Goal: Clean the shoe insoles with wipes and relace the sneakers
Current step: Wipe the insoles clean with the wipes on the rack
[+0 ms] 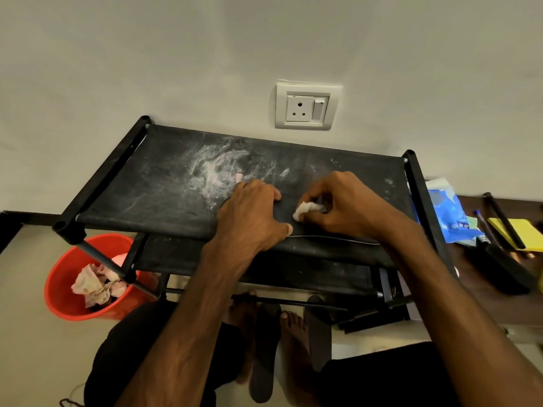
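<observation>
A dark insole (311,230) lies along the front edge of a black fabric shoe rack top (164,183). My left hand (252,212) presses down on its left part, fingers spread flat. My right hand (343,201) pinches a crumpled white wipe (305,210) against the insole's surface. Two more dark insoles (266,351) (318,333) lie on the floor below, beside my bare feet. No sneakers are visible.
An orange bucket (61,298) with crumpled used wipes stands on the floor at the left. A blue wipes pack (446,212), yellow notepad (520,233) and pen lie on a brown surface to the right. A wall socket (305,107) sits behind the rack.
</observation>
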The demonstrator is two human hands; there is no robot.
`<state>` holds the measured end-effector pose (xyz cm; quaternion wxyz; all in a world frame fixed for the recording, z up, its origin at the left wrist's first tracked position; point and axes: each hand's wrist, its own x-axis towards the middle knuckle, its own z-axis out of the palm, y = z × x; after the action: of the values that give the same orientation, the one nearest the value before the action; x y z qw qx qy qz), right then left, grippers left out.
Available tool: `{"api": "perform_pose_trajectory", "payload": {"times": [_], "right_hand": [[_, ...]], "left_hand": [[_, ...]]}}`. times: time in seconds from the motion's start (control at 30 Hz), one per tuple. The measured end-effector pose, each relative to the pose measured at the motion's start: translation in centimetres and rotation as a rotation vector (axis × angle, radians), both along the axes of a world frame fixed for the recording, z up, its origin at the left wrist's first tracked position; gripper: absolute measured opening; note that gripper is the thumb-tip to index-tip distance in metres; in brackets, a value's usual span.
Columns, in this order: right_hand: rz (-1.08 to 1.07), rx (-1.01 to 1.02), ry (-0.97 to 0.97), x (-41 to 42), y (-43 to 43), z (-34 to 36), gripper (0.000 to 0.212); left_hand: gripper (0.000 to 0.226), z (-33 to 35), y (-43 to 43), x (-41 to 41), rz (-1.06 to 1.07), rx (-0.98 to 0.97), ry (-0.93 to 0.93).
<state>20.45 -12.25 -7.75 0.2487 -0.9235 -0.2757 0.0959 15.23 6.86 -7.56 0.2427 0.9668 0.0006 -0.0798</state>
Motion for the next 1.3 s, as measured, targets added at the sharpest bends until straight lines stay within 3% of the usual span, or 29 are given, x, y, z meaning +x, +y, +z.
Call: {"api": "perform_pose_trajectory", "payload": {"times": [0.13,0.23,0.3,0.43,0.63,0.8,1.0,1.3], "right_hand": [[0.112,-0.015,0.092,-1.6,-1.4,1.3,0.030],[0.034,0.023,0.071,-0.8,-1.7,0.6,0.021],[-0.087,0.032,-0.051,0.2,-1.6,-0.3,0.012],[-0.266,0.118,-0.218,1.4,-1.9,-1.4,0.013],[-0.353,0.278,-0.265,0.8,-2.7,-1.3,0.014],[-0.375,0.288,-0.254,0.8,-3.3,-1.5,0.012],[-0.352,0.277,-0.247,0.4,-3.4,-1.6,0.012],[-0.241,0.261,-0.152,-0.4,-2.6,-1.0,0.013]], "left_hand": [[0.068,-0.1,-0.1,0.1,-0.005,0.017,-0.008],[0.066,-0.3,0.0,0.2,-0.011,0.006,-0.017],[0.066,-0.3,0.1,0.3,-0.020,0.005,-0.015],[0.067,-0.5,0.5,0.3,-0.063,0.003,-0.047],[0.088,-1.3,-0.5,0.8,-0.258,-0.094,-0.167],[0.102,-2.1,-1.6,2.5,-0.292,-0.138,-0.068],[0.081,-1.4,-2.6,3.6,-0.339,-0.043,-0.069],[0.077,-0.6,1.4,2.1,-0.309,-0.023,0.011]]}}
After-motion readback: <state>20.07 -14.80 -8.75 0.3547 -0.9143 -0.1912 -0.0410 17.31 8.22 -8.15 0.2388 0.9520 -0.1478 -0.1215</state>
